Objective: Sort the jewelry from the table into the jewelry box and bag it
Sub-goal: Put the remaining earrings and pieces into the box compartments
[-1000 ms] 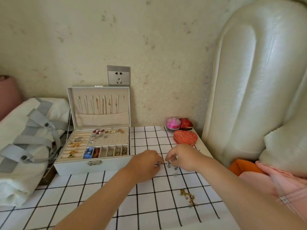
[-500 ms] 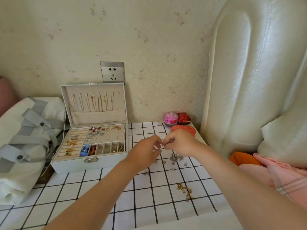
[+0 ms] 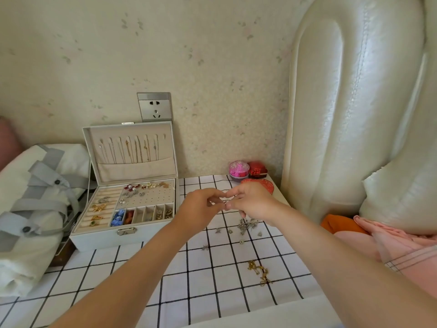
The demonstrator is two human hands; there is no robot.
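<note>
The left hand [image 3: 201,209] and right hand [image 3: 254,202] meet fingertip to fingertip above the tabletop [image 3: 212,282], both pinching one tiny silver piece [image 3: 225,203] too small to identify. Loose silver bits [image 3: 247,224] lie scattered under the right hand, with a gold chain [image 3: 259,272] nearer the person. The box [image 3: 101,241] stands open at the left, partly filled, with the bag [image 3: 35,204] just left of it.

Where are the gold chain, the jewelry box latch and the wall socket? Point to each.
gold chain [image 3: 259,271], head view, middle of the tangle.
jewelry box latch [image 3: 126,231], head view, metal clasp centre.
wall socket [image 3: 155,109], head view, faceplate centre.
</note>
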